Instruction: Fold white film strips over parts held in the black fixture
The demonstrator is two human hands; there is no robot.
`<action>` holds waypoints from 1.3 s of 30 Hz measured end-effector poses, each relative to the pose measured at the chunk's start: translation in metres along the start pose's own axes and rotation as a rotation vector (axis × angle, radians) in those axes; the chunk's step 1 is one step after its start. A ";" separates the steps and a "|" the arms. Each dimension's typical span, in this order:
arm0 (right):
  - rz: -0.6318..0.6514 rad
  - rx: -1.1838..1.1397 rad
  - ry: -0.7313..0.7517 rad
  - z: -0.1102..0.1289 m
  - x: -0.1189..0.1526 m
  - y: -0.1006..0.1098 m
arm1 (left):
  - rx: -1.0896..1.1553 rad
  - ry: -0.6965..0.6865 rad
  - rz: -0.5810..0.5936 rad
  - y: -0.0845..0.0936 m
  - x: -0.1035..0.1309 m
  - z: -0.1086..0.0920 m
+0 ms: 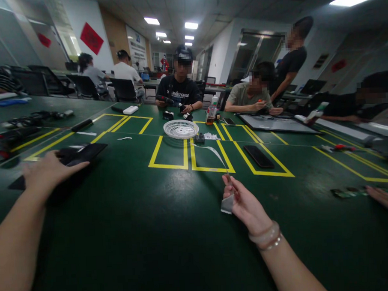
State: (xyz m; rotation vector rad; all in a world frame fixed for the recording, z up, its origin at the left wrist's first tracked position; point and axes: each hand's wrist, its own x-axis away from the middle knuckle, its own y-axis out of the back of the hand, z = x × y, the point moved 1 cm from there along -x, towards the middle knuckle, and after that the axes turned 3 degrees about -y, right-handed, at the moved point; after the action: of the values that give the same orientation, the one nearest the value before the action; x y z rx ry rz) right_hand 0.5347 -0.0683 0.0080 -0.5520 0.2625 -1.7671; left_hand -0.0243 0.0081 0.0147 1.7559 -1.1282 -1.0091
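At the left, my left hand [50, 171] is wrapped over a flat black object [85, 155], its thumb stretched along the near side. Right of centre, my right hand [243, 199] pinches a small grey packet [228, 204], which hangs below the fingers. A thin white strip [213, 151] rises from the fingertips of this hand and curves back to the left over a yellow taped rectangle. Both hands are above the green table [153, 233]. What the black object is cannot be made out.
A white round basket [181, 129] stands mid-table, with a bottle [211, 112] behind it. A black phone [258, 156] lies to the right. Dark cables [35, 118] are at the left. Several people sit around; another person's hand [384, 197] is at the right edge.
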 end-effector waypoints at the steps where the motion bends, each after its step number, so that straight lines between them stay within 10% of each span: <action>1: 0.009 -0.006 -0.022 0.000 0.001 -0.001 | -0.027 -0.002 -0.041 0.001 0.001 -0.018; 8: 0.061 -0.113 -0.160 0.002 0.008 -0.005 | 0.066 -0.607 0.158 -0.026 0.071 -0.163; 13: 0.014 -0.042 -0.055 0.001 0.012 -0.009 | 0.250 -0.920 0.308 -0.056 0.133 -0.215; 25: 0.215 0.350 0.267 -0.006 0.021 -0.014 | 0.277 -1.115 0.426 -0.087 0.160 -0.229; 35: 0.584 1.113 0.548 -0.004 0.034 -0.021 | 0.288 -1.592 -0.125 -0.054 0.176 -0.221; 39: 0.698 1.455 0.626 -0.014 0.040 -0.023 | 0.158 -1.485 -0.056 -0.062 0.172 -0.222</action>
State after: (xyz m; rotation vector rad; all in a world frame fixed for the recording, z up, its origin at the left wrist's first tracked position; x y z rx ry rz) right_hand 0.5006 -0.1023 0.0156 1.0315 -0.3881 -0.9835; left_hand 0.2457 -0.0916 0.0045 0.9196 -1.9986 -2.4295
